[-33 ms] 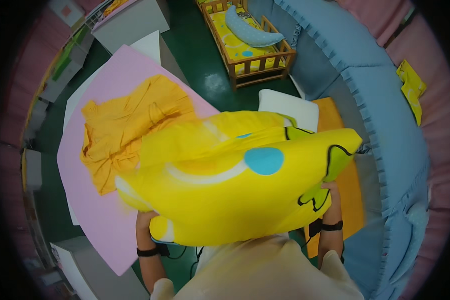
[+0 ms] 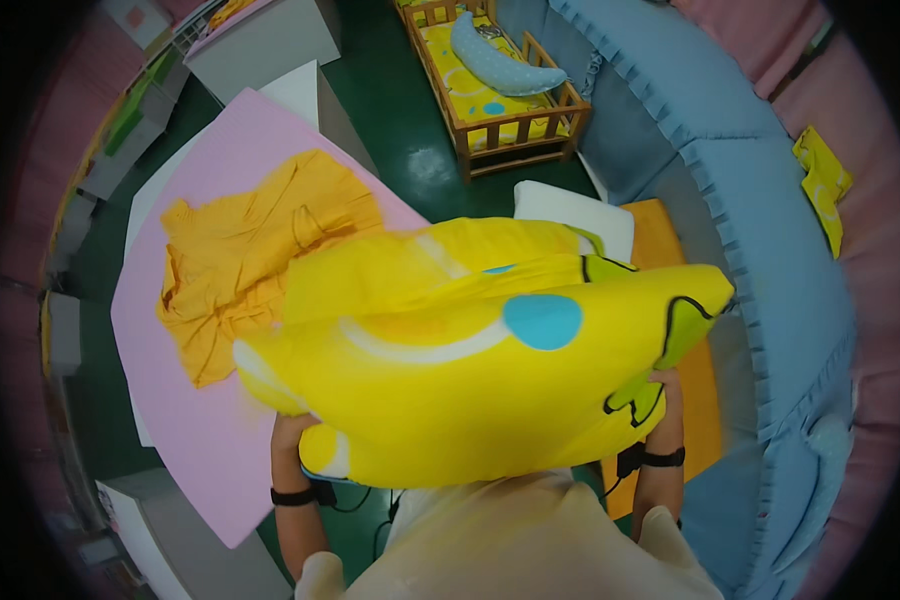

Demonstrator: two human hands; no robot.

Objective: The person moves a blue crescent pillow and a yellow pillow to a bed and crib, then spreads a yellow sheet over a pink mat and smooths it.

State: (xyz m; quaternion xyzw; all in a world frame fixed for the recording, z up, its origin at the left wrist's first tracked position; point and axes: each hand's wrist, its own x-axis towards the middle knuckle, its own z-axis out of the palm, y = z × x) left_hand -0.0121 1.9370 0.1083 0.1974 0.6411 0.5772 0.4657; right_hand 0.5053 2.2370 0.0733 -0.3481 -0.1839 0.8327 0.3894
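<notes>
In front of me I hold up a bulky yellow quilt (image 2: 450, 390), folded over, printed with white arcs, a blue spot and green shapes outlined in black. My left hand (image 2: 292, 430) grips its lower left edge, most of the fingers hidden by the fabric. At the right edge my right hand (image 2: 665, 380) is closed on the quilt beside a green print. Beyond the quilt's left end a crumpled orange cloth (image 2: 235, 255) lies on a pink-topped table (image 2: 175, 400), partly covered from view by the quilt.
A wooden cot (image 2: 465, 140) with yellow bedding and a blue crescent cushion (image 2: 500, 65) stands at the back. A white pad (image 2: 570, 215) and an orange mat (image 2: 705, 400) are at right, next to a padded blue barrier (image 2: 740, 190). A grey-white cabinet (image 2: 170, 530) stands lower left.
The quilt's right end has shifted slightly to the right and its upper fold has moved a little. Both hands keep their hold.
</notes>
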